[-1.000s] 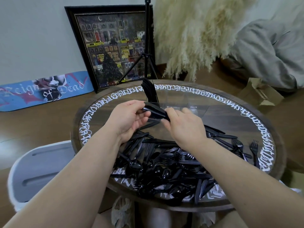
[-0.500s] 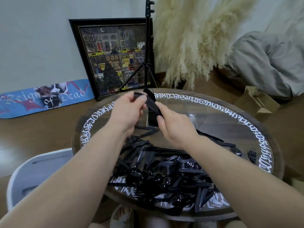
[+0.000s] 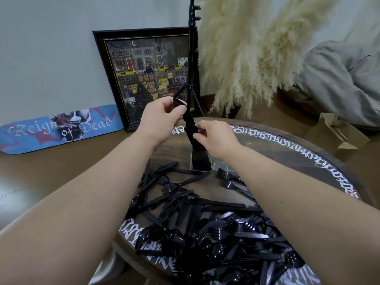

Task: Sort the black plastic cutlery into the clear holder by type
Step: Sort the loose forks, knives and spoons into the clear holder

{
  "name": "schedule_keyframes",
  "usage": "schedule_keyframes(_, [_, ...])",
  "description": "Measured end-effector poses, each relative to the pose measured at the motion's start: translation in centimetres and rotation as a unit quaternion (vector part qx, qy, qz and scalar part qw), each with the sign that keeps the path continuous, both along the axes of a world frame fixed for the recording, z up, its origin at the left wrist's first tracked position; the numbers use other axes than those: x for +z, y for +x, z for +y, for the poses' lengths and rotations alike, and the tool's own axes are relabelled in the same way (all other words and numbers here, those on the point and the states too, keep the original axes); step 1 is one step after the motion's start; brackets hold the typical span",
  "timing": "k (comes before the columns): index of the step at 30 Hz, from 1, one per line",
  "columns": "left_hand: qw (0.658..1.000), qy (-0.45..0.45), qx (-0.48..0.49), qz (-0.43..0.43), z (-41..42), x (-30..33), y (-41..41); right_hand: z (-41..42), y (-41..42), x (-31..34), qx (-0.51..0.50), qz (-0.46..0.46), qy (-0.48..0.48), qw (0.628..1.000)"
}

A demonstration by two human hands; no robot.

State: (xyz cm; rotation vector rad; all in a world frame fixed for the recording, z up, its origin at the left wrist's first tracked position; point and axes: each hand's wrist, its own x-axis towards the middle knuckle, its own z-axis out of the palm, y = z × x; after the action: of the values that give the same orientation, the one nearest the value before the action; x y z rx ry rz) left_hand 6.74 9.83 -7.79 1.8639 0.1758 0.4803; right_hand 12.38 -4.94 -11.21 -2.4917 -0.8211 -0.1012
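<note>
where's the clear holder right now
In the head view the clear holder stands on the round table just below the two hands, beyond the loose cutlery pile, with black pieces standing in it.

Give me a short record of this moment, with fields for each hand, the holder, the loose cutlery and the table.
left hand: pinches the upper end of a black cutlery bundle
right hand: grips the bundle lower down
bundle: stands tilted, lower end inside the holder
holder: clear, upright on the table, behind the pile
pile: loose black forks, knives and spoons, mixed, nearest the person
table: round, dark, white lettering around the rim
progress: most cutlery still unsorted
</note>
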Motion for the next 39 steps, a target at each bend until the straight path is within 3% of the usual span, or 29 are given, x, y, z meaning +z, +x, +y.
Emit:
schedule_keyframes(5, [0.999,0.032,0.007,0.034,0.5,-3.0,0.8,0.2,0.4,-2.2,-0.005,-0.038,-0.117,0.992])
schedule_keyframes(8, [0.991,0.107,0.016,0.076,0.5,-4.9,1.2,0.0,0.4,-3.1,-0.019,-0.070,-0.169,0.983])
schedule_keyframes(12, [0.969,0.213,0.024,0.125,0.1,-6.7,1.4,-0.4,0.3,-3.8,-0.003,-0.090,-0.151,0.984])
schedule_keyframes(16, [0.967,0.206,0.041,0.145,-0.3,-7.4,1.6,-1.3,-0.2,-4.7,0.003,-0.114,-0.141,0.983])
schedule_keyframes(23, [0.937,0.281,-0.010,0.209,-0.8,-10.0,-1.2,-5.0,-4.1,-5.7,0.005,-0.182,-0.056,0.982])
schedule_keyframes(31, [0.916,0.330,-0.087,0.209,-4.5,-11.0,-9.2,-10.9,-8.5,-7.4,-0.040,-0.005,-0.091,0.995])
schedule_keyframes(34, [0.884,0.367,-0.144,0.252,-5.2,-10.7,-11.4,-12.6,-10.3,-7.5,-0.032,0.052,-0.114,0.992])
schedule_keyframes(39, [0.765,0.494,-0.223,0.348,-6.7,-11.5,-13.5,-14.4,-11.1,-8.1,-0.016,0.060,-0.174,0.983])
